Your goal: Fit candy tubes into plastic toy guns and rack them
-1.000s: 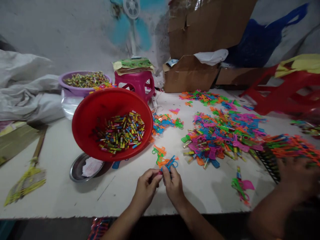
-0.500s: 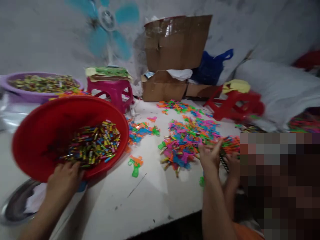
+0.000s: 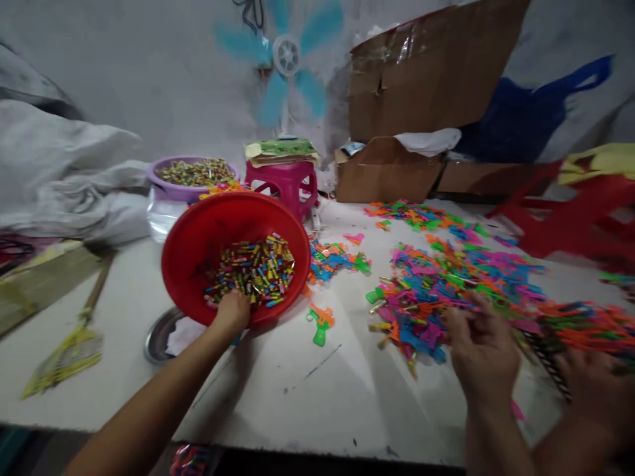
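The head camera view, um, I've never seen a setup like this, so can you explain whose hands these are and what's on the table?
There is no robot here: one camera worn on a person's head looks forward and down at their two bare hands. The left hand reaches into a tilted red basin of small colourful tubes; its fingertips are hidden, so I can't tell what, if anything, it holds. The right hand is by a pile of plastic toy guns on the white table; blur hides whether it grips any. Another person's hand shows at far right.
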